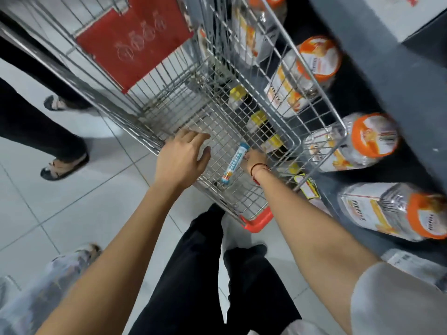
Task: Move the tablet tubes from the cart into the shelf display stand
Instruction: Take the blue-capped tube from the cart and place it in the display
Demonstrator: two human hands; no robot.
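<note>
A blue and white tablet tube [233, 164] with an orange end lies on the wire floor of the metal shopping cart [183, 102]. My right hand [254, 160] reaches into the cart, its fingers touching the tube's upper right side; the fingertips are hidden, so I cannot tell whether they grip it. My left hand [182, 157] hovers over the cart's near left rim with fingers spread and nothing in it. No other tube is visible in the cart.
A dark shelf [377, 97] on the right holds several clear jars with orange lids [372, 136]. A red plastic flap [133, 42] hangs at the cart's far end. Another person's legs and sandals [63, 165] stand on the tiled floor at left.
</note>
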